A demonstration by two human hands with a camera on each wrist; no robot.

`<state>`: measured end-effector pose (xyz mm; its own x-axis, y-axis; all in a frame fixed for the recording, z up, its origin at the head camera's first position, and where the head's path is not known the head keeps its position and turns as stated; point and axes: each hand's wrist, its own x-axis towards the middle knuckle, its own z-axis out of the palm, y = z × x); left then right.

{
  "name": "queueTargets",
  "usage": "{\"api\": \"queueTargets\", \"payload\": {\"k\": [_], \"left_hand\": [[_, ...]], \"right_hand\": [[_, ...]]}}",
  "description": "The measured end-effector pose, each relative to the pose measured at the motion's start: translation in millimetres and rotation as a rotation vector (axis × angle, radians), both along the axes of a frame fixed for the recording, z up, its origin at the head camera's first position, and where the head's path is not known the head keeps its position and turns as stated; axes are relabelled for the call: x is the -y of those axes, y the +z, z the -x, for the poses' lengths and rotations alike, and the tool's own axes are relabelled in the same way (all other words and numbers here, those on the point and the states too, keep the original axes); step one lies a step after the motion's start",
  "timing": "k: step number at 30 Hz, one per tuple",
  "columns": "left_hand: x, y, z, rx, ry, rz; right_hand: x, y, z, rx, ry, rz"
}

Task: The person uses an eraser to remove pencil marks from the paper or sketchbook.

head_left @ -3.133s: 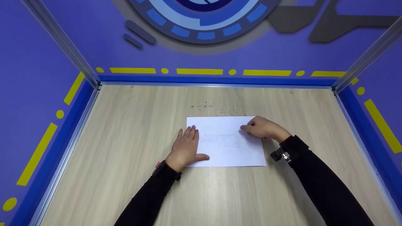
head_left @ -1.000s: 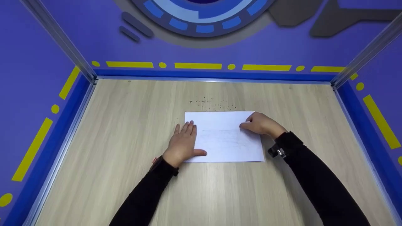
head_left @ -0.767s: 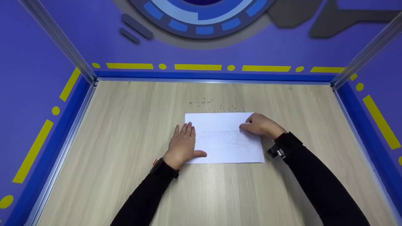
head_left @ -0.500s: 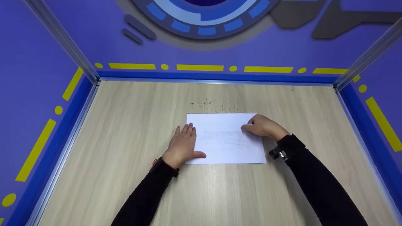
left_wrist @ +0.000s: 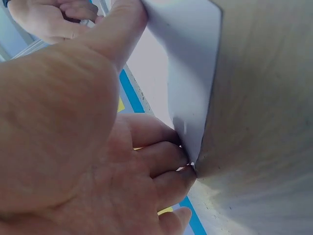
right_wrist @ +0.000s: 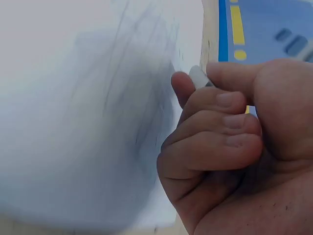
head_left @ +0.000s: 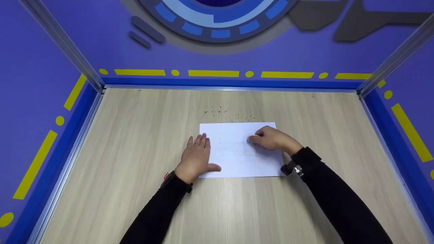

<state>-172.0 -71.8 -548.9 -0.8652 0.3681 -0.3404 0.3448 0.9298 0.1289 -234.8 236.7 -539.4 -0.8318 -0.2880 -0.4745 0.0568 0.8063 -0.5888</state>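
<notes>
A sheet of white paper [head_left: 237,164] lies on the table, with faint grey pencil lines and smudges across its middle. My left hand [head_left: 193,157] rests flat on its left edge, fingers straight and thumb spread over the lower left part. In the left wrist view the sheet's edge [left_wrist: 208,83] bulges up a little beside the fingers. My right hand [head_left: 269,138] is over the upper right part of the sheet, fingers curled. Between thumb and forefinger it pinches a small white eraser [right_wrist: 198,77], whose rounded end shows in the right wrist view; the rest is hidden in the fingers.
Dark eraser crumbs [head_left: 220,110] are scattered on the wooden table [head_left: 152,115] just beyond the sheet's far edge. Blue-purple panels [head_left: 217,61] with yellow dashes wall in the back and both sides, with metal rails [head_left: 237,88] along the table's edge.
My right hand has moved left over the paper with the eraser, away from the sheet's upper right corner, which now shows. The left hand stays nearly in place.
</notes>
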Motion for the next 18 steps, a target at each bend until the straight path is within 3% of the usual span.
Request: {"api": "queueTargets", "payload": {"k": [9, 18], "left_hand": [[1, -2.7, -2.9, -0.019, -0.005, 0.000], [1, 0.9, -1.0, -0.051, -0.011, -0.003]], "right_hand": [[70, 0.7, 0.0, 0.038, 0.067, -0.046], [125, -0.1, 13.6, 0.060, 0.031, -0.028]]}}
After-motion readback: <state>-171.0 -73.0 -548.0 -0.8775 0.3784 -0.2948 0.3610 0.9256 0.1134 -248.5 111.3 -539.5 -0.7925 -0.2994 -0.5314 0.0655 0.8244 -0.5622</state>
